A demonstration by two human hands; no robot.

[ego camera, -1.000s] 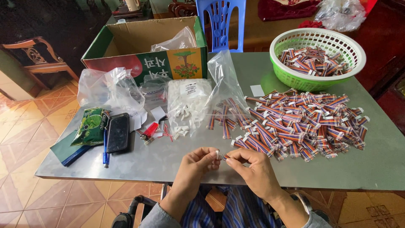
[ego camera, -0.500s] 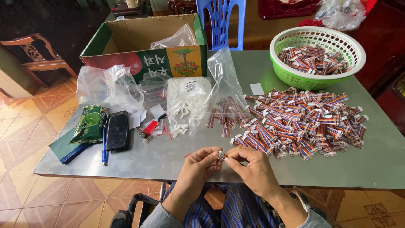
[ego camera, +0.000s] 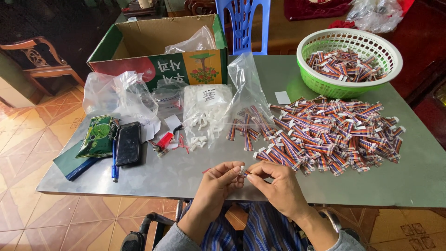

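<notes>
Both hands meet at the near edge of the table. The left hand pinches a small white plug in a closed grip; the right hand pinches a striped wire piece touching it. A pile of wires lies just beyond the right grip.

White connector mostly hidden between fingers of both hands; too small to tell how far wires sit in it. Cable in right hand covered by fingers. Forearms cut off by bottom edge. Box inside part hidden by bag. Blue chair cut off at top. Bag contents blurred by plastic.
</notes>
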